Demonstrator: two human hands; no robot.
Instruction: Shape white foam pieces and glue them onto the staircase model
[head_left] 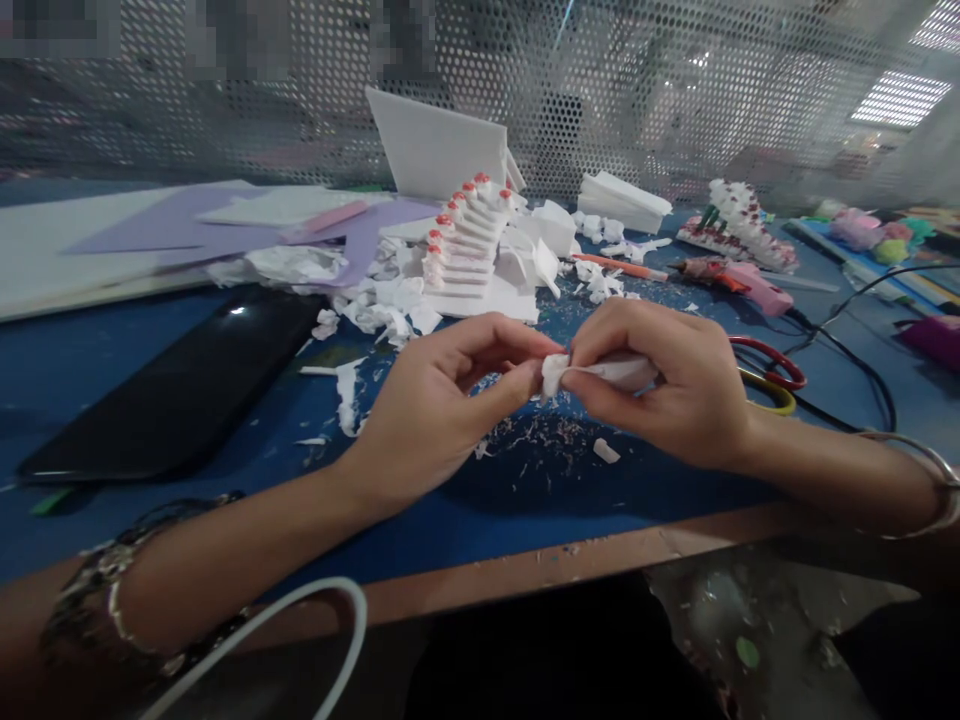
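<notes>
Over the blue tabletop, my left hand (442, 400) and my right hand (667, 375) meet fingertip to fingertip. Between them is a small crumpled white piece of paper (553, 375), pinched by both thumbs and forefingers. A flat white strip (619, 370) runs back from it into my right palm, where the rest is hidden by my fingers. Beyond the hands stands a small white staircase model (469, 250) with red-tipped posts. Torn white scraps (390, 300) lie around its base, and a small white bit (606, 451) rests below my right hand.
A black phone (180, 390) lies at left, near white and lavender sheets (150, 230). At right are red-and-yellow-handled scissors (780, 375), a pink glue gun (750, 285) with a black cord, and an orange pencil-like stick (619, 266). A perforated metal screen (315, 120) stands behind.
</notes>
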